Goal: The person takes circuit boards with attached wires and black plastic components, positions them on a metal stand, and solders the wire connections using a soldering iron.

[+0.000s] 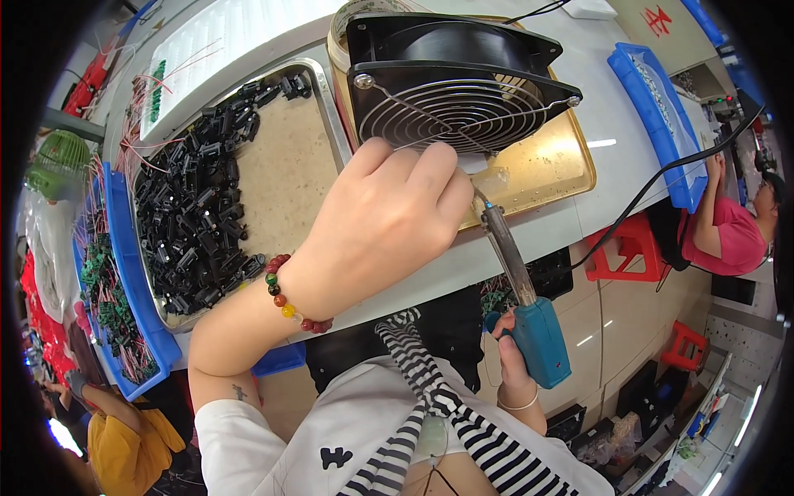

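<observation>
My left hand [405, 190], a beaded bracelet at its wrist, is closed just in front of a black fan [455, 107] with a wire guard. Its fingertips are turned away, so what they pinch, if anything, is hidden. My right hand [514, 364] is wrapped round the teal handle of a soldering gun [539, 343]. The gun's metal barrel points up, its tip close beside my left fingers. Under the fan lies a gold tray [571, 157]. To the left, a metal tray [277, 165] holds a heap of small black parts [194, 215].
A blue bin [136, 289] of green boards with wires stands far left. A white ribbed tray [223, 50] lies behind. Another blue bin [653, 107] is at right, with a black cable [662, 174] crossing near it. A roll of tape [339, 41] stands by the fan. Co-workers sit on both sides.
</observation>
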Action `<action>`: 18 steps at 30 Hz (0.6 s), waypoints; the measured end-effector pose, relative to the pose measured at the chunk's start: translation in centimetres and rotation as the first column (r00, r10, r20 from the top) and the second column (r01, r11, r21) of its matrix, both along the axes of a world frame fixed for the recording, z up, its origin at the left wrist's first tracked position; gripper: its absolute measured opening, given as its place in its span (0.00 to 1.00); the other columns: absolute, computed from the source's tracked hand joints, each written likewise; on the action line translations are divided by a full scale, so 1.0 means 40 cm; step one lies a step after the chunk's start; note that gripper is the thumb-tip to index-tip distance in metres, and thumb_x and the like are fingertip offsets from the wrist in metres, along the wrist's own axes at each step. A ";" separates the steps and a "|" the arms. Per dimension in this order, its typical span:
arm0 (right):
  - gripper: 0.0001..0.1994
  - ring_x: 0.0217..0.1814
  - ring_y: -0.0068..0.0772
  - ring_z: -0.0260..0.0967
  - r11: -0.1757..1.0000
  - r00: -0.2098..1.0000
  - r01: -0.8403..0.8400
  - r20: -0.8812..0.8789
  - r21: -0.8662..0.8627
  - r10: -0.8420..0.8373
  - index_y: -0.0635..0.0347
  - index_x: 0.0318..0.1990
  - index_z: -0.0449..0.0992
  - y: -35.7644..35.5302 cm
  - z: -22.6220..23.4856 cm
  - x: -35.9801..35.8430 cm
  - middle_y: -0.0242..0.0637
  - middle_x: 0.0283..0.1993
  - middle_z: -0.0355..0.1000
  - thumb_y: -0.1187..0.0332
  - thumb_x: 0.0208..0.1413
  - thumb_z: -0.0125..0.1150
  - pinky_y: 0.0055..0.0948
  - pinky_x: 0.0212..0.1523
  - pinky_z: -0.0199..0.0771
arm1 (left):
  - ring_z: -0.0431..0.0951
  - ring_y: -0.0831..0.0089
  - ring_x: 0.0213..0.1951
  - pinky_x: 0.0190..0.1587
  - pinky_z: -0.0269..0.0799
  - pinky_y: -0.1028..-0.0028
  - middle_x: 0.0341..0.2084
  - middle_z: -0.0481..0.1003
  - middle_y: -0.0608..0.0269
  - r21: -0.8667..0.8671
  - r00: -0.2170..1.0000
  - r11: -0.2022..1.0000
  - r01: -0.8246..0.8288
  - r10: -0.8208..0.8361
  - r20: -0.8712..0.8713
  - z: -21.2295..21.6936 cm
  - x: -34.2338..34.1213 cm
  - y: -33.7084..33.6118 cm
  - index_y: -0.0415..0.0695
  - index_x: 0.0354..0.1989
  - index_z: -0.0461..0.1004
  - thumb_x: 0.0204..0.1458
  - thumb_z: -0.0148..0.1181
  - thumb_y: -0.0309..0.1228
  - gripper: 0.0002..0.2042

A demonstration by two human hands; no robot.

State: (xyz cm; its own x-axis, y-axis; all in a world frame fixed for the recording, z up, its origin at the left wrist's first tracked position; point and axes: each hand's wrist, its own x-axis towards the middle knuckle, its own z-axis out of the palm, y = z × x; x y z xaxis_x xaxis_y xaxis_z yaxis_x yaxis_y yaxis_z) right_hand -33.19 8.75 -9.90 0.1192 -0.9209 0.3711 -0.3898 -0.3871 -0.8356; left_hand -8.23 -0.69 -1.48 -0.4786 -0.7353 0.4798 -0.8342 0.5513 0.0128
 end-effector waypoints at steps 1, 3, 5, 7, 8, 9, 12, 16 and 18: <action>0.07 0.22 0.35 0.65 1.000 1.000 -0.005 0.003 0.000 0.005 0.62 0.23 0.74 0.005 0.001 0.003 0.35 0.23 0.70 0.67 0.44 0.61 0.28 0.22 0.61 | 0.70 0.70 0.25 0.34 0.68 0.72 0.27 0.65 0.63 -0.001 1.000 1.000 -0.006 0.006 0.002 0.003 0.001 0.002 0.40 0.35 0.74 0.38 0.57 0.25 0.12; 0.07 0.23 0.35 0.65 0.992 0.997 0.054 0.056 0.111 -0.060 0.62 0.24 0.74 0.017 0.000 0.008 0.35 0.23 0.70 0.68 0.44 0.61 0.28 0.22 0.61 | 0.70 0.70 0.25 0.34 0.68 0.72 0.27 0.65 0.63 -0.002 1.000 1.000 0.004 -0.004 -0.004 -0.004 -0.002 -0.003 0.40 0.35 0.74 0.37 0.57 0.25 0.12; 0.07 0.23 0.35 0.65 0.991 0.996 0.057 0.068 0.124 -0.066 0.62 0.24 0.75 0.018 0.001 0.009 0.35 0.24 0.70 0.68 0.44 0.61 0.28 0.23 0.61 | 0.70 0.70 0.25 0.34 0.68 0.72 0.26 0.65 0.63 -0.004 1.000 1.000 0.009 -0.009 -0.006 -0.006 -0.002 -0.005 0.40 0.35 0.74 0.37 0.57 0.25 0.12; 0.07 0.23 0.35 0.66 0.989 0.994 0.057 0.082 0.137 -0.069 0.62 0.24 0.75 0.018 0.003 0.011 0.35 0.24 0.70 0.68 0.43 0.61 0.28 0.23 0.62 | 0.70 0.70 0.26 0.34 0.68 0.73 0.26 0.65 0.63 -0.002 1.000 1.000 0.008 -0.008 0.002 -0.005 -0.002 -0.005 0.40 0.35 0.73 0.37 0.57 0.25 0.12; 0.07 0.24 0.35 0.66 0.988 0.994 0.062 0.077 0.139 -0.073 0.62 0.24 0.75 0.019 0.003 0.011 0.35 0.24 0.71 0.68 0.43 0.61 0.28 0.24 0.62 | 0.70 0.70 0.26 0.34 0.68 0.73 0.26 0.65 0.63 -0.001 1.000 1.000 0.007 -0.007 0.002 -0.006 -0.002 -0.005 0.40 0.35 0.73 0.37 0.57 0.25 0.12; 0.07 0.24 0.36 0.66 0.988 0.994 0.067 0.071 0.141 -0.078 0.62 0.24 0.75 0.020 0.004 0.011 0.35 0.24 0.71 0.68 0.43 0.61 0.29 0.24 0.62 | 0.71 0.71 0.26 0.34 0.68 0.73 0.26 0.65 0.63 0.001 1.000 1.000 0.008 -0.008 0.006 -0.006 -0.002 -0.005 0.40 0.34 0.73 0.37 0.57 0.25 0.12; 0.07 0.25 0.36 0.66 0.983 0.990 0.077 0.103 0.165 -0.095 0.63 0.25 0.75 0.021 0.009 0.015 0.36 0.24 0.71 0.67 0.43 0.61 0.29 0.25 0.63 | 0.71 0.71 0.26 0.34 0.68 0.73 0.26 0.65 0.63 0.001 1.000 1.000 0.004 -0.004 0.009 -0.004 -0.001 -0.003 0.40 0.34 0.73 0.37 0.58 0.25 0.12; 0.09 0.26 0.35 0.67 0.982 0.980 0.053 0.179 0.180 -0.086 0.65 0.28 0.76 0.013 0.030 0.033 0.37 0.25 0.72 0.66 0.44 0.61 0.29 0.27 0.64 | 0.67 0.75 0.23 0.29 0.61 0.75 0.22 0.62 0.67 -0.160 0.999 0.987 0.025 -0.031 -0.036 -0.031 0.000 -0.018 0.43 0.21 0.69 0.34 0.56 0.27 0.04; 0.12 0.26 0.35 0.68 0.968 0.952 0.087 0.266 0.233 -0.150 0.66 0.32 0.76 0.019 0.030 0.033 0.38 0.26 0.73 0.65 0.44 0.62 0.29 0.29 0.65 | 0.67 0.75 0.23 0.29 0.61 0.75 0.22 0.62 0.67 -0.165 0.998 0.986 0.033 -0.041 -0.045 -0.039 -0.005 -0.025 0.43 0.21 0.70 0.34 0.56 0.27 0.04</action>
